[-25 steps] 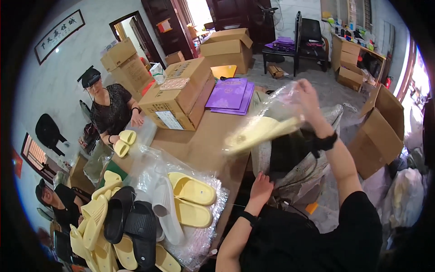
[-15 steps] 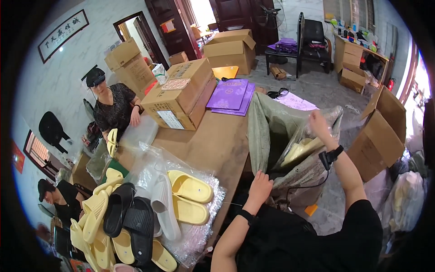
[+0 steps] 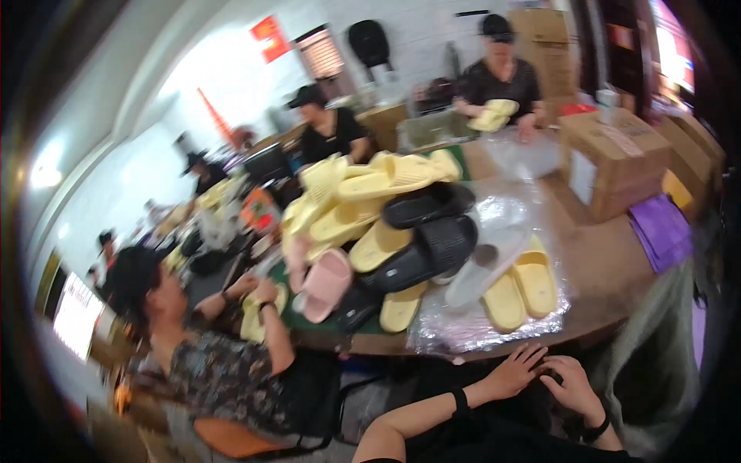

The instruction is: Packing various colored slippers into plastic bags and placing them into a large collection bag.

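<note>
My left hand (image 3: 513, 372) is held out just off the table's near edge, palm down with its fingers stretched and nothing in it. Close beside it is my right hand (image 3: 574, 386), fingers loosely bent and thumb apart, also holding nothing I can see. The fingertips of the two hands almost meet. Beyond them a pair of yellow slippers (image 3: 521, 289) lies on clear plastic bags (image 3: 432, 333), with a grey slipper (image 3: 482, 266) alongside. Black slippers (image 3: 432, 251), a pink slipper (image 3: 324, 285) and a heap of yellow slippers (image 3: 363, 185) sit to the left.
A grey-green woven sack (image 3: 656, 347) stands at my right. On the table (image 3: 594, 255) are a cardboard box (image 3: 610, 166) and purple bags (image 3: 662, 231). Co-workers sit on the left and across; one at left (image 3: 231, 355) and one opposite (image 3: 502, 81) handle yellow slippers.
My view has swung left. My right hand has come out of the sack, and my left hand has let go of its rim; both are now together by the table edge.
</note>
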`<state>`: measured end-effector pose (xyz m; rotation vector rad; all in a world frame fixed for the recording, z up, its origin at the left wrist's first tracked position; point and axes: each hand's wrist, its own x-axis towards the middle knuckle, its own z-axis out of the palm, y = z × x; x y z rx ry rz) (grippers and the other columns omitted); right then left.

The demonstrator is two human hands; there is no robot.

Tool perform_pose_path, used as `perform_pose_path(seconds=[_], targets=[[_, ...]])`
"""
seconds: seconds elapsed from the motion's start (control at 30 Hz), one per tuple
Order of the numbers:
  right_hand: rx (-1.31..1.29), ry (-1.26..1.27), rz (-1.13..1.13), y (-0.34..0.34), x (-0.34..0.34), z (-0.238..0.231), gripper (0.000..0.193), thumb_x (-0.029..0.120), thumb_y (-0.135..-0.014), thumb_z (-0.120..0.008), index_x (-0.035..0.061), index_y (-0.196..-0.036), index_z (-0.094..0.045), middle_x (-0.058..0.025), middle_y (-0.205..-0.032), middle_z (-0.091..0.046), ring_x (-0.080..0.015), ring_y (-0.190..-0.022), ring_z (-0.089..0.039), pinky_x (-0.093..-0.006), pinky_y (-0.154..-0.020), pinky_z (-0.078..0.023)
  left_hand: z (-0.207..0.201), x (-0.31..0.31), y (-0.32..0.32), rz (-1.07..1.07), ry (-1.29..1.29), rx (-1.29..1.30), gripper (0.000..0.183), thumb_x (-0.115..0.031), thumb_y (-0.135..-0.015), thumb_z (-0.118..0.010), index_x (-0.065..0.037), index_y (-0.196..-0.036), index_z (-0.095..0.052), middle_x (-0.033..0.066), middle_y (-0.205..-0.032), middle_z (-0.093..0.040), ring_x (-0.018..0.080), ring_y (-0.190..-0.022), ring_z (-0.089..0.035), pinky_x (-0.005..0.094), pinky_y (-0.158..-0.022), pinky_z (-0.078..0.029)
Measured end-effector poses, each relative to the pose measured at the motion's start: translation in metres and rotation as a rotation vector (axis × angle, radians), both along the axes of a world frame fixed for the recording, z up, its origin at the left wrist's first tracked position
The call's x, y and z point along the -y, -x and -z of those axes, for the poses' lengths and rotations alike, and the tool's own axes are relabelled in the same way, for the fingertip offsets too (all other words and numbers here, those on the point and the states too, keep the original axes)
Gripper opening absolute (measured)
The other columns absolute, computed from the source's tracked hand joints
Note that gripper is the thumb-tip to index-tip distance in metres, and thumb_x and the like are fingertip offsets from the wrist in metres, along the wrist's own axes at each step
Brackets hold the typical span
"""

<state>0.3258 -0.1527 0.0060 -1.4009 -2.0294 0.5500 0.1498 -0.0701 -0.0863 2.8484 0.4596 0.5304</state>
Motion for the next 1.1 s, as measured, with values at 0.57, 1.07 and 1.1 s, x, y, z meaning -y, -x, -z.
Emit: perform_pose_path(seconds=[0.57,1.07,1.1], targets=[[-0.223,0.050,-0.072,0.057,-0.021,0.018,0.021,0.014,-0.080,-0.066,0.0018,-0.097,-0.065,-0.0145,-0.094,-0.066,-0.0324,-0.090,-0.062,-0.0387,-0.082,-0.048,0.012,0.015,0.165,-1.057,-0.107,-0.378,0.083,-0.031,-0.078,-0.067,-0.020,-0.148,-0.022,0.0302,-0.145,-0.023,0.0491,-0.132,-0.023,0.0594,-0.107,-0.018],[-0.256,0.160,-0.017,0.074,-0.021,0.001,0.023,0.013,-0.082,-0.065,0.0003,-0.101,-0.064,-0.0149,-0.095,-0.067,-0.0284,-0.089,-0.065,-0.0341,-0.078,-0.051,0.035,0.012,0.168,-1.068,-0.094,-0.381,0.087,-0.030,-0.077,-0.068,-0.018,-0.148,-0.019,0.0330,-0.145,-0.018,0.0541,-0.132,-0.018,0.0612,-0.107,-0.017],[-0.258,0.148,-0.028,0.074,-0.021,0.001,0.023,0.013,-0.082,-0.064,0.0003,-0.102,-0.063,-0.0147,-0.095,-0.067,-0.0286,-0.089,-0.065,-0.0341,-0.078,-0.051,0.034,0.011,0.168,-1.065,-0.085,-0.373,0.087,-0.030,-0.077,-0.067,-0.018,-0.148,-0.019,0.0330,-0.145,-0.018,0.0541,-0.132,-0.018,0.0612,-0.107,-0.017]])
